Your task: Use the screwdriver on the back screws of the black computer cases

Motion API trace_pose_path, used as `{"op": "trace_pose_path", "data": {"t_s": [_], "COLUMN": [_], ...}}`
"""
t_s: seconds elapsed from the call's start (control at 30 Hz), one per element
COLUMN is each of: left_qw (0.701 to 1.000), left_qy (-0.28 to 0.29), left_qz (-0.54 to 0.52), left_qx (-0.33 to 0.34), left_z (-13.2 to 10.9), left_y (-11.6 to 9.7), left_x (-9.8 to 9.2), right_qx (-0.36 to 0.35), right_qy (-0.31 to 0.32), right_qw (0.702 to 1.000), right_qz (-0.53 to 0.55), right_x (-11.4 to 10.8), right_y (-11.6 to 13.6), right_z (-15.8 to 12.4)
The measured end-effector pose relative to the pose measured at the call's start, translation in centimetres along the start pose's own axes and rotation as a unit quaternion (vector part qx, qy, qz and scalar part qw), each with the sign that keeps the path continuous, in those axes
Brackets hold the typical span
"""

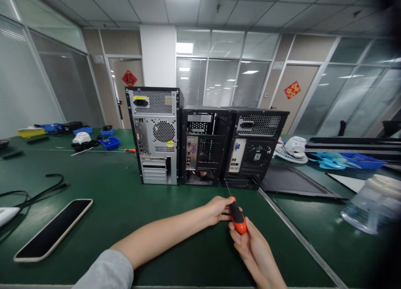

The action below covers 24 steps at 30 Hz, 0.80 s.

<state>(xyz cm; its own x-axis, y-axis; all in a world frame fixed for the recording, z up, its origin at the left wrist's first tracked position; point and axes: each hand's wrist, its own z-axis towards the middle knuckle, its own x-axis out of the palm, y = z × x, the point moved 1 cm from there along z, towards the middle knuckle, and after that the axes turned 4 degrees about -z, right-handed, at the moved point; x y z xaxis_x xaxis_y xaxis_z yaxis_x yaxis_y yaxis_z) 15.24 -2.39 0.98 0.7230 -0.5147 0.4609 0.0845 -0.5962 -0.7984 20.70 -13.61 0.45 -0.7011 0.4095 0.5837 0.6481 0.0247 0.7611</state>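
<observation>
A screwdriver (238, 217) with a black and orange handle is held by both my hands. My left hand (218, 209) pinches it near the front of the handle, while the fingers of my right hand (250, 241) close round its rear end. Its thin shaft points away from me, and the tip is at the lower left corner of the right computer case (266, 128); whether it sits in a screw is too small to tell. Beside that case stand a middle computer case (200, 155) and a taller silver-backed computer case (156, 151), all with their backs towards me.
On the green table (150, 255), a phone (53, 230) and black cables (40, 193) lie at the left. A black panel (297, 182) lies right of the cases, near a clear water jug (366, 205). Blue trays (109, 143) and another orange screwdriver (130, 150) are further back.
</observation>
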Motion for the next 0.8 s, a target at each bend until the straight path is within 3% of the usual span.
{"op": "trace_pose_path", "data": {"t_s": [0.27,0.5,0.67,0.8], "left_qw": [1.0,0.999,0.999,0.999], "left_qy": [-0.02,-0.031,-0.036,-0.04], "left_qz": [0.001,0.008,0.014,0.022], "left_qx": [-0.007,-0.008,-0.008,-0.008], "left_z": [-0.4,-0.2,0.0,0.3], "left_y": [-0.4,-0.4,-0.4,-0.2], "left_x": [0.2,0.1,0.0,0.0], "right_qx": [0.011,0.015,-0.045,-0.128], "right_qy": [0.017,0.021,-0.002,-0.075], "right_qw": [1.0,0.999,0.993,0.97], "right_qz": [0.017,-0.032,-0.107,-0.193], "right_x": [0.0,-0.3,-0.6,-1.4], "right_y": [-0.1,-0.5,-0.2,0.0], "right_z": [0.0,0.2,0.2,0.3]}}
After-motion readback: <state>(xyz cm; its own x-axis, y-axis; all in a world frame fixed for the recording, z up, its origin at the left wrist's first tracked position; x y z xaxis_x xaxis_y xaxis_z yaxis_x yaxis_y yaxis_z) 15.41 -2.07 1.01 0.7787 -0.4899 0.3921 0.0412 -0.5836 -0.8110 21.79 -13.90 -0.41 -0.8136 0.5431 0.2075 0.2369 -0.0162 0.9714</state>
